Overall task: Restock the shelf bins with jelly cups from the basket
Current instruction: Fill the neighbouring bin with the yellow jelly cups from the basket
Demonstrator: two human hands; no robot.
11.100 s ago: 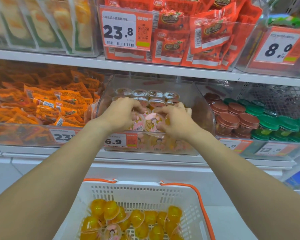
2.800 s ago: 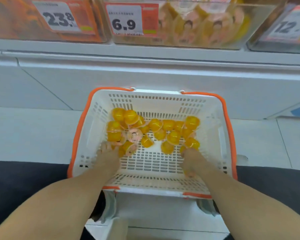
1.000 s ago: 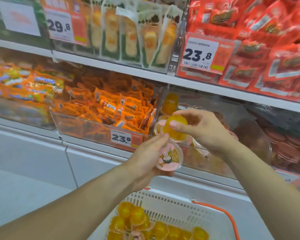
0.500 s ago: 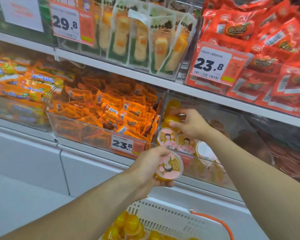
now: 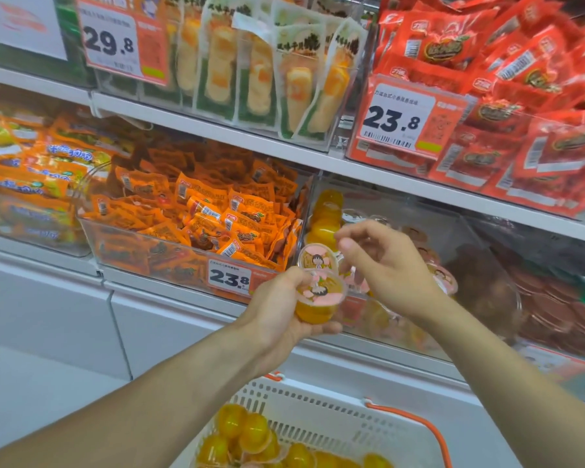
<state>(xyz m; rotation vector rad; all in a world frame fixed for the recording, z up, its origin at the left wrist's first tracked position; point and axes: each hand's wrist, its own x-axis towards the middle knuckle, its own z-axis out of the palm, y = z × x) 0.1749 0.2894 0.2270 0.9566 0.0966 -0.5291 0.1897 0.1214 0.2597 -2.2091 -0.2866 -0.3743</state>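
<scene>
My left hand (image 5: 281, 309) grips an orange jelly cup (image 5: 320, 298) with a pink cartoon lid, held just in front of the clear shelf bin (image 5: 460, 238). My right hand (image 5: 385, 265) hovers over the front of that bin with fingers loosely curled and nothing in it. Several jelly cups (image 5: 318, 256) lie in the bin, some lid-up at the front, and orange ones (image 5: 328, 214) are stacked at its left wall. The white basket (image 5: 335, 423) with orange handles sits below, holding several more orange jelly cups (image 5: 247, 434).
A clear bin of orange snack packets (image 5: 200, 214) with a 23.8 tag stands left of the jelly bin. Red-lidded cups (image 5: 554, 309) fill the bin to the right. The shelf above holds green-and-yellow packs (image 5: 257, 69) and red packets (image 5: 520, 79).
My right hand has let go of its orange cup at the bin's left wall and drawn back toward the front. My left hand has lifted its cup closer to the bin.
</scene>
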